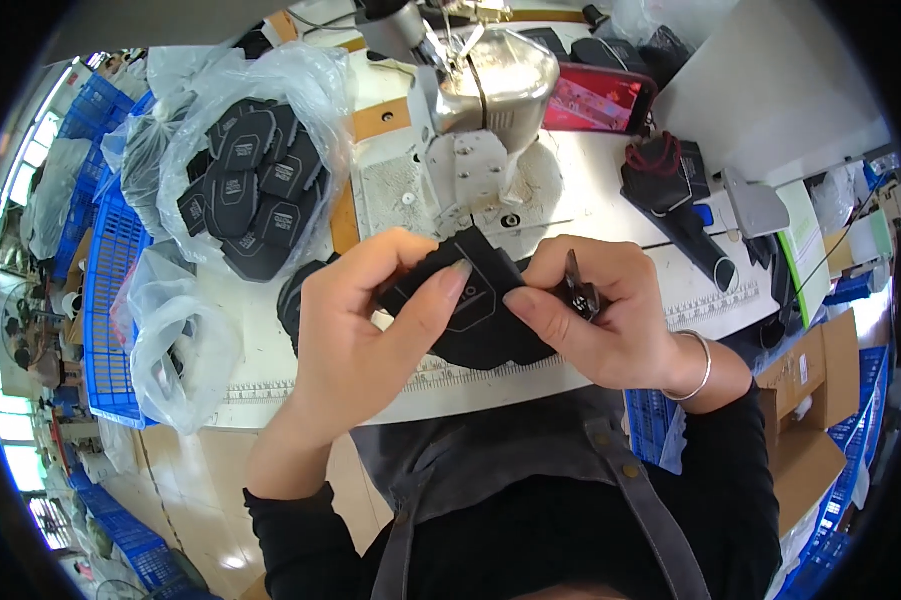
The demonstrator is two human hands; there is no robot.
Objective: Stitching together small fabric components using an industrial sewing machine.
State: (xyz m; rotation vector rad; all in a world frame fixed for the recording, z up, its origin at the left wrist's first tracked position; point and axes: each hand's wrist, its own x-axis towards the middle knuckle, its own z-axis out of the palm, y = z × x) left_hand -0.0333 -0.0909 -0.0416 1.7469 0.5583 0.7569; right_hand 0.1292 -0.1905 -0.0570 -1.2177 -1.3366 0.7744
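A black padded fabric piece (486,325) with pale printing is held up between both hands, just in front of the sewing machine (501,95). My left hand (361,325) is closed on its left part, thumb lying on the printed face. On the right edge, my right hand (606,310) pinches the same piece between thumb and fingers. Dark thread snips (579,290) are also tucked in my right hand, blades pointing up. Another black piece (293,305) lies on the table, partly hidden behind my left hand.
A clear plastic bag (321,90) with several black pads stands at the left, by a blue plastic basket (116,330). A ruler strip (716,303) runs along the table's near edge. Toward the right are a red-framed phone-like screen (601,98), a black strap-like item (691,230) and cardboard boxes (811,375).
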